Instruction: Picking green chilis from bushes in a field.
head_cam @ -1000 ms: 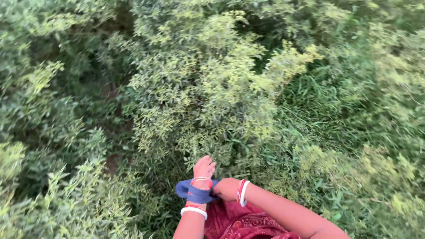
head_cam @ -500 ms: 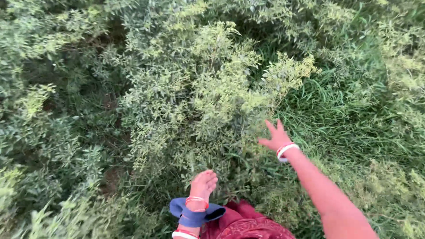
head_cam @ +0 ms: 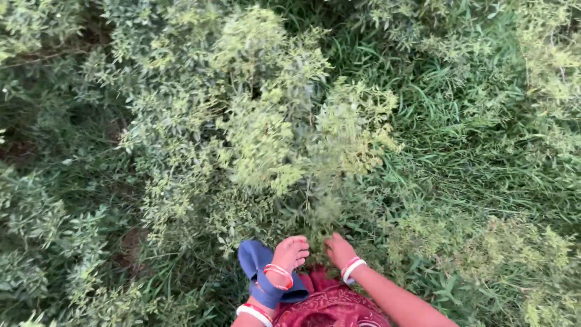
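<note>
Right hand (head_cam: 339,249), wearing red and white bangles (head_cam: 351,268), reaches down to the base of the tall, pale-green, small-leaved bushy plant (head_cam: 272,139) directly ahead of it. Its fingers curl into the foliage, and whether they grip a stem cannot be told. The left hand is out of view. A bare foot (head_cam: 292,251) on a blue rubber sandal (head_cam: 254,260) rests just left of the hand. Judged step: reaching for the stems. A secure hold would require closing the fingers low on them.

Tall bushy green plant (head_cam: 272,133), pale leafy tops, upright, stems low among grass
</note>
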